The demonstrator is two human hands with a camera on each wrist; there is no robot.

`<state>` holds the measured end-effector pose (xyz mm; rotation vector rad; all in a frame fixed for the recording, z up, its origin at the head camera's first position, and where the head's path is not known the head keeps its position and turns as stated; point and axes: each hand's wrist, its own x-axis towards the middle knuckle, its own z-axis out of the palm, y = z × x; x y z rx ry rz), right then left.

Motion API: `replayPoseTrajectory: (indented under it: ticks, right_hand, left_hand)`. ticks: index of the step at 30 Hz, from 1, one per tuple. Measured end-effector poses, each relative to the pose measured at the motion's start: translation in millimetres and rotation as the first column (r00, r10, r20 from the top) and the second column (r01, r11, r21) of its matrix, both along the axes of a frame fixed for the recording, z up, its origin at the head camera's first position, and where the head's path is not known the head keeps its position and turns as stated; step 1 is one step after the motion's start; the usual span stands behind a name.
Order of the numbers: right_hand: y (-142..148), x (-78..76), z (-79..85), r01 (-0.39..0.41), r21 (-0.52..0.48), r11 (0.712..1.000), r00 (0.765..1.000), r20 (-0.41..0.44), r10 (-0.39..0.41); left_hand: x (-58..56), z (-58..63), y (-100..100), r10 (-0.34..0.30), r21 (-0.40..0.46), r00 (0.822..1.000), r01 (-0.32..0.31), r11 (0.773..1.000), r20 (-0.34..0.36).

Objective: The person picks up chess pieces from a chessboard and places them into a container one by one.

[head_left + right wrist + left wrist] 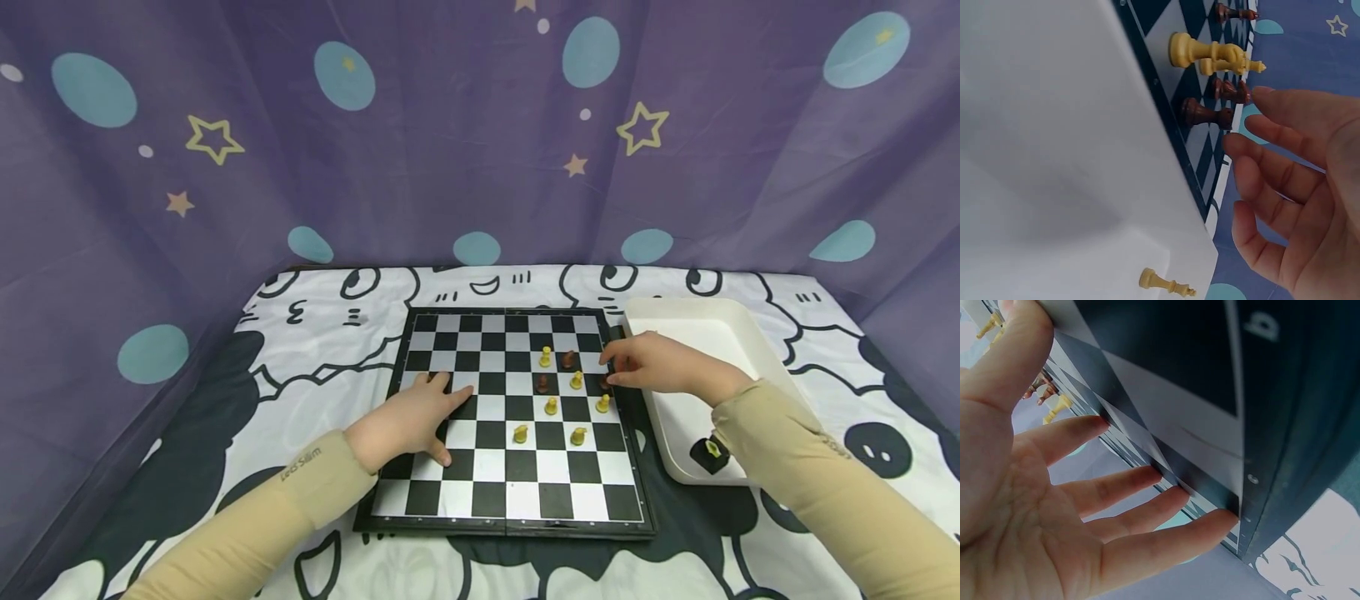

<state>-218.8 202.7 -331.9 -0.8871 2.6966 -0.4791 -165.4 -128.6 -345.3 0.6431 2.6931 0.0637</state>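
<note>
A black-and-white chessboard (pixel 491 492) lies unfolded, with several yellow and brown chess pieces on its right half. My left hand (pixel 408 421) rests on the board's left side, fingers spread. In the left wrist view its fingertips (pixel 1210 528) touch the squares along the lettered edge. Over the right edge reaches my right hand (pixel 648 360), fingers loosely bent. Closest to it is a brown rook (pixel 1204 114), with a gap between it and the fingers. A brown knight (pixel 1230 91) stands beyond the rook. A yellow piece (pixel 1194 50) is beside them.
A white tray (pixel 678 462) adjoins the board's right edge; a small black item (pixel 708 454) with a yellow mark lies in it. In the right wrist view a yellow piece (pixel 1166 283) lies in the tray. A patterned cloth (pixel 315 492) covers the table before a purple curtain (pixel 450 150).
</note>
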Motion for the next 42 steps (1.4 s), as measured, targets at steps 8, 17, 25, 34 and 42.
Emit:
replayPoseTrajectory:
  ticks: [8, 17, 25, 34, 42]
  right_hand:
    - [-2, -1.4, -3.2, -0.030, 0.040, 0.999, 0.999, -0.021, 0.031]
    - [-5, -2.4, -8.1, -0.062, 0.040, 0.997, 0.998, -0.013, 0.062]
    - [-7, -2.8, -10.5, -0.086, 0.046, 0.995, 0.996, -0.032, 0.087]
    - [-6, -4.0, -10.5, -0.103, 0.034, 0.994, 0.994, -0.036, 0.104]
    - [-7, -5.5, -11.5, -0.093, 0.023, 0.995, 0.995, -0.017, 0.094]
  left_hand:
    - [0.4, -0.5, 0, 0.004, 0.015, 1.000, -0.004, 1.000, 0.002]
    - [1.0, -0.4, 0, -0.002, 0.002, 1.000, 0.002, 1.000, 0.003]
    - [2.0, -0.8, 0, -0.002, -0.005, 1.000, 0.002, 1.000, 0.001]
    - [0.5, 0.3, -1, -0.008, -0.003, 1.000, 0.008, 1.000, -0.005]
    - [0.5, -0.2, -1, -0.004, 0.001, 1.000, 0.004, 1.000, 0.000]
